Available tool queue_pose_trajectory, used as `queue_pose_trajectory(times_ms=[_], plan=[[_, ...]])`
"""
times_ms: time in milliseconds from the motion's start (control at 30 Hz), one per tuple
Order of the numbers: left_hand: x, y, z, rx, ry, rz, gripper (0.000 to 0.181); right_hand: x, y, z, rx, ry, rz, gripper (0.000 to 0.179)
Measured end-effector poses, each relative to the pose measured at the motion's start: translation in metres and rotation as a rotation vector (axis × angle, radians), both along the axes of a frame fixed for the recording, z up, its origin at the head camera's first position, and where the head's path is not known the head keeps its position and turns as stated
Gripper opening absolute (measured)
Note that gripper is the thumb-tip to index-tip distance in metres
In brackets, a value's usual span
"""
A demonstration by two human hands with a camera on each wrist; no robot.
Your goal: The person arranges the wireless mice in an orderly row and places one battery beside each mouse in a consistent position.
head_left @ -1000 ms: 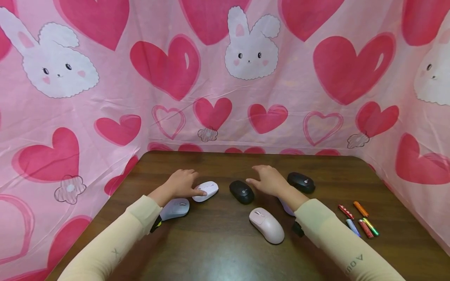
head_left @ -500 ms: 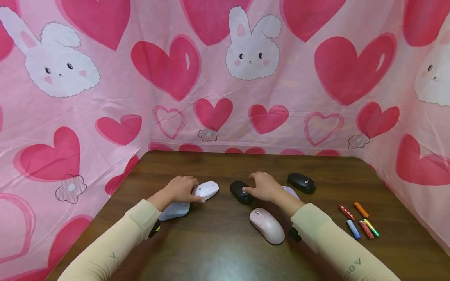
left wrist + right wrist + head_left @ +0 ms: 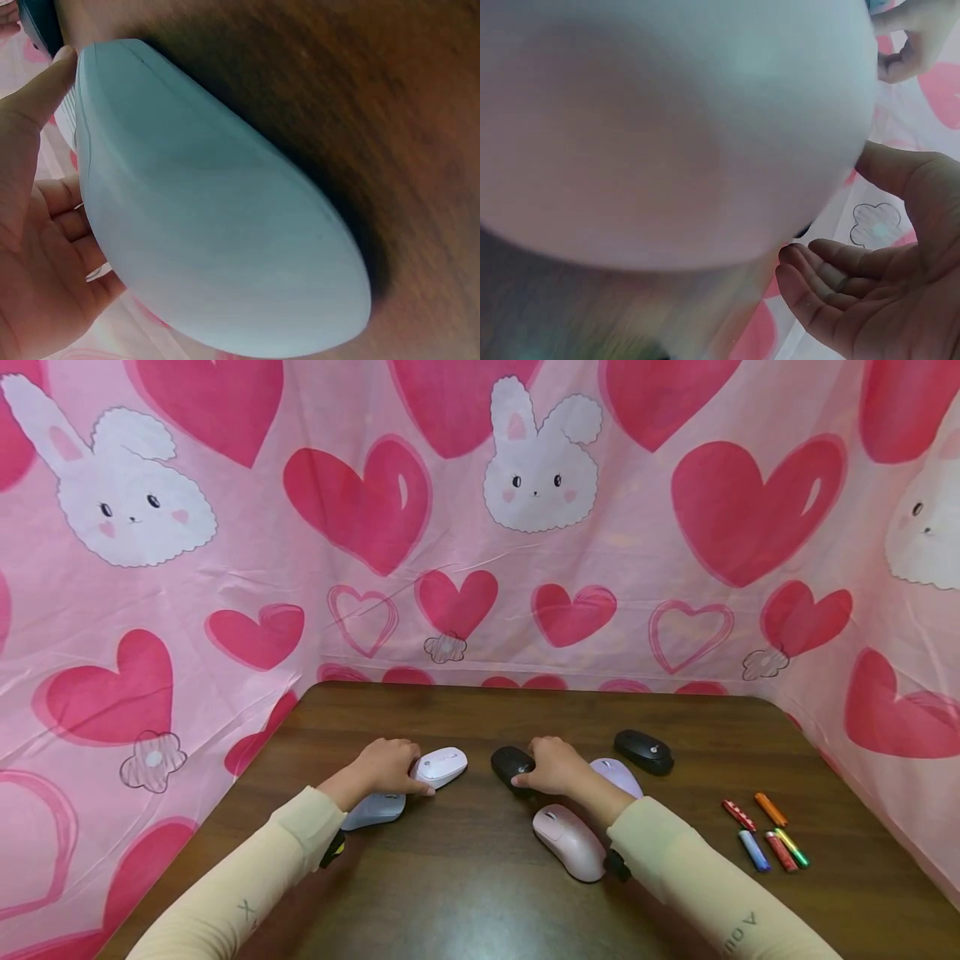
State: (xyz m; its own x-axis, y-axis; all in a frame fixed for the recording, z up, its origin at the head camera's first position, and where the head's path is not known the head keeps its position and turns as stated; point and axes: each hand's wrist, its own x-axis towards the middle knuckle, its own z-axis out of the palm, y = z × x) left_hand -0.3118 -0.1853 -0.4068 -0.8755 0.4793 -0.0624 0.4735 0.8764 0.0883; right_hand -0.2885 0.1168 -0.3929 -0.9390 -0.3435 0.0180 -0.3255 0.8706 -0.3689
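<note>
In the head view my left hand (image 3: 385, 767) grips a white computer mouse (image 3: 441, 766) from its left, thumb along the near side and fingers at the far side. My right hand (image 3: 558, 766) holds a black computer mouse (image 3: 510, 763) from its right, with the thumb on the near side. A grey-blue mouse (image 3: 375, 811) lies under my left wrist and fills much of the left wrist view. Near my right forearm are a pale pink mouse (image 3: 568, 842) and a lilac mouse (image 3: 617, 774). The pink one hides most of the held mouse in the right wrist view.
Another black mouse (image 3: 643, 752) lies at the back right of the brown wooden table (image 3: 450, 893). Several small coloured cylinders, one of them orange (image 3: 770, 808), lie at the right. A pink curtain (image 3: 630, 552) with hearts and rabbits hangs behind and along both sides.
My right hand has moved left and nearer, from beside the black mouse onto it, uncovering the lilac mouse. My left thumb has shifted from the white mouse's top to its near side.
</note>
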Motion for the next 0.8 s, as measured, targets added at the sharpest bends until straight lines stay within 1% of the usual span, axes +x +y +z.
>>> queue_pose_trajectory(times_ms=[167, 267, 433, 567, 800], plan=[[-0.0019, 0.0005, -0.0055, -0.005, -0.003, 0.023, 0.050, -0.0004, -0.0033, -0.0029, 0.005, -0.035, -0.028, 0.052], [-0.0018, 0.0016, -0.0063, -0.003, -0.007, 0.033, 0.052, -0.0008, -0.0050, -0.0047, 0.008, -0.049, -0.041, 0.050], [-0.0008, 0.0041, -0.0049, -0.011, -0.023, 0.055, 0.060, -0.0003, -0.0079, -0.0057, 0.004, -0.078, -0.064, 0.052], [-0.0003, 0.0057, -0.0039, -0.025, -0.040, 0.071, 0.065, -0.0002, -0.0092, -0.0066, 0.015, -0.083, -0.074, 0.051], [-0.0018, 0.0074, -0.0034, -0.035, -0.045, 0.075, 0.068, -0.0026, -0.0108, -0.0074, 0.040, -0.089, -0.077, 0.050]])
